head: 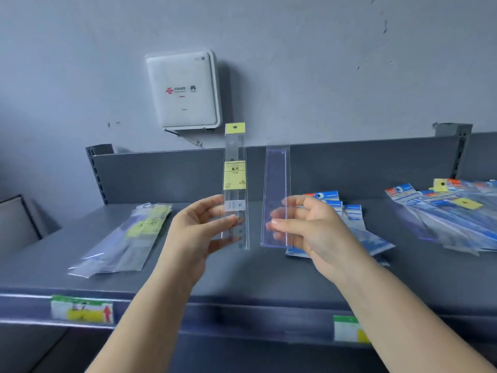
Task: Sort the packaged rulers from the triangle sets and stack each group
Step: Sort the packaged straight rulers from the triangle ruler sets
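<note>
Head view: yellow-labelled clear ruler [235,184] upright in left hand [199,230], bluish sleeve [275,197] in right hand [309,227].

A shop: grey metal shelf [242,278] with price tags [82,309] along its edge, packaged stationery [443,211] laid out.

We cannot read the small print on the yellow-labelled ruler [235,184]. The right pile [446,214] runs past the frame's right edge. The blurred left pile [123,235] hides its count, and both shelf tags [82,309] are illegible.
</note>
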Demonstrator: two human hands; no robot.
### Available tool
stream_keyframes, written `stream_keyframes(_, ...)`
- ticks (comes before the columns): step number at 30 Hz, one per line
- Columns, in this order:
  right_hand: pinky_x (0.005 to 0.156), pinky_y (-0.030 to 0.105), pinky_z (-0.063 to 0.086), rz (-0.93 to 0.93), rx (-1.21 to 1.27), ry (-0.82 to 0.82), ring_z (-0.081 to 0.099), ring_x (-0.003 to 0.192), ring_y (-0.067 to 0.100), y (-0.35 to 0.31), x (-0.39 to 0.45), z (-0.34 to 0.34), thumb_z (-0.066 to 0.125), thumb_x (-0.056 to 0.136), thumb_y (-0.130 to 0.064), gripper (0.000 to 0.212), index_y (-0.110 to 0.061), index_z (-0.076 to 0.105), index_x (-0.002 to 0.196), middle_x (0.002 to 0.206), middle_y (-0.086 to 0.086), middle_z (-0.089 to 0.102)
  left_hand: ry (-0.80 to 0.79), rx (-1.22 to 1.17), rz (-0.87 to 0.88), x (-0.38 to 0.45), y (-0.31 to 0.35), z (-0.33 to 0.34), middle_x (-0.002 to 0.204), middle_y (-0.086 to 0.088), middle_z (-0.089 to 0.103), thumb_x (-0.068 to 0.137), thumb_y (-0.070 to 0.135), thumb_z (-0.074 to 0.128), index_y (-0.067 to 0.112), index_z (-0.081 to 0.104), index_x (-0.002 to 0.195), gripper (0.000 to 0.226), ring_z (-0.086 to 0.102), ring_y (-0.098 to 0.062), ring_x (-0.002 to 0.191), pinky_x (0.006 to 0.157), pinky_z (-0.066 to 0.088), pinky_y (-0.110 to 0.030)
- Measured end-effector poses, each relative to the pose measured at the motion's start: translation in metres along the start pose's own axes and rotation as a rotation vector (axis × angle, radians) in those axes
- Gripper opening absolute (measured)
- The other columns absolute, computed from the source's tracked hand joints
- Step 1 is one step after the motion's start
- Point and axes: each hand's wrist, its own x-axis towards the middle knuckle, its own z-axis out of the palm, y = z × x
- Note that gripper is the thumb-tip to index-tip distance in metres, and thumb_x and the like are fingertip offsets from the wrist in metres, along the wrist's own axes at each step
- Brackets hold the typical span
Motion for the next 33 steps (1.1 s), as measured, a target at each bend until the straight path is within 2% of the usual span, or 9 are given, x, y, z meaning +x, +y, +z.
stream_keyframes(9, 0.071, 0.032, 0.055, -0.010, -0.130, -0.001, 0.064, 0.072, 0.025, 0.038, 0.028, 0.110, 0.067, 0.075, 0.011, 0.050, -0.015, 0.049, 0.113, 0.079, 0.002, 0.065, 0.061, 0.096, 0.029, 0.020, 0.027, -0.123, 0.084, -0.008, 0.063, 0.078, -0.013, 0.063, 0.011, 0.061, 0.102, 0.034, 0.070, -0.012, 0.063, 0.049, 0.054, -0.023)
stream_keyframes(14, 0.062, 0.024, 0.050, -0.003, -0.197, -0.019, 0.056, 0.061, 0.019, 0.051, 0.041, 0.155, 0.065, 0.078, 0.009, 0.052, -0.015, 0.045, 0.119, 0.078, 0.000, 0.064, 0.083, 0.140, 0.016, 0.037, 0.037, -0.175, 0.088, -0.011, 0.063, 0.075, -0.011, 0.067, 0.010, 0.061, 0.102, 0.035, 0.071, -0.020, 0.068, 0.054, 0.056, -0.024)
stream_keyframes(17, 0.062, 0.022, 0.049, -0.021, -0.241, -0.031, 0.056, 0.064, 0.018, 0.056, 0.050, 0.180, 0.067, 0.077, 0.008, 0.057, -0.012, 0.044, 0.124, 0.080, 0.001, 0.065, 0.077, 0.208, 0.006, 0.046, 0.036, -0.198, 0.090, -0.009, 0.064, 0.075, -0.010, 0.068, 0.007, 0.059, 0.112, 0.041, 0.069, -0.023, 0.075, 0.059, 0.057, -0.022)
stream_keyframes(20, 0.075, 0.024, 0.052, -0.022, -0.319, -0.043, 0.062, 0.073, 0.015, 0.058, 0.061, 0.200, 0.071, 0.079, -0.007, 0.068, -0.012, 0.034, 0.135, 0.100, 0.004, 0.066, 0.164, 0.474, 0.094, 0.054, 0.031, -0.214, 0.101, 0.000, 0.063, 0.075, -0.003, 0.072, 0.012, 0.056, 0.120, 0.050, 0.064, -0.016, 0.084, 0.069, 0.053, -0.017)
stream_keyframes(23, 0.100, 0.031, 0.042, -0.028, -0.734, -0.017, 0.055, 0.114, 0.018, 0.059, 0.071, 0.205, 0.068, 0.080, -0.037, 0.084, -0.018, 0.018, 0.145, 0.137, 0.000, 0.046, 0.261, 0.752, 0.201, 0.055, 0.028, -0.221, 0.118, 0.005, 0.054, 0.080, 0.011, 0.070, 0.018, 0.052, 0.125, 0.049, 0.054, -0.011, 0.102, 0.083, 0.039, -0.025)
stream_keyframes(25, 0.098, 0.027, 0.038, -0.097, -0.962, -0.007, 0.047, 0.123, 0.016, 0.058, 0.069, 0.202, 0.062, 0.084, -0.040, 0.074, -0.020, 0.022, 0.143, 0.145, -0.002, 0.037, 0.269, 0.837, 0.252, 0.053, 0.028, -0.222, 0.121, 0.006, 0.054, 0.084, 0.016, 0.065, 0.019, 0.052, 0.125, 0.043, 0.050, -0.009, 0.103, 0.083, 0.035, -0.025)
stream_keyframes(28, 0.086, 0.021, 0.035, -0.209, -1.132, -0.006, 0.047, 0.119, 0.011, 0.055, 0.061, 0.193, 0.058, 0.088, -0.035, 0.051, -0.022, 0.038, 0.133, 0.138, -0.006, 0.044, 0.224, 0.982, 0.297, 0.050, 0.027, -0.217, 0.122, 0.006, 0.055, 0.087, 0.020, 0.061, 0.019, 0.052, 0.124, 0.037, 0.049, -0.010, 0.106, 0.083, 0.034, -0.024)
stream_keyframes(30, 0.082, 0.023, 0.037, -0.293, -1.263, 0.016, 0.047, 0.115, 0.010, 0.051, 0.054, 0.184, 0.055, 0.090, -0.034, 0.039, -0.023, 0.046, 0.126, 0.130, -0.009, 0.048, 0.168, 1.108, 0.323, 0.050, 0.025, -0.207, 0.122, 0.006, 0.055, 0.088, 0.023, 0.060, 0.019, 0.055, 0.120, 0.033, 0.051, -0.013, 0.111, 0.085, 0.036, -0.026)
stream_keyframes(33, 0.086, 0.029, 0.043, -0.361, -1.407, 0.058, 0.047, 0.114, 0.013, 0.043, 0.043, 0.166, 0.050, 0.092, -0.033, 0.033, -0.024, 0.047, 0.123, 0.126, -0.010, 0.050, 0.113, 1.262, 0.359, 0.049, 0.024, -0.183, 0.121, 0.005, 0.057, 0.088, 0.028, 0.057, 0.021, 0.058, 0.117, 0.029, 0.052, -0.019, 0.112, 0.090, 0.041, -0.033)
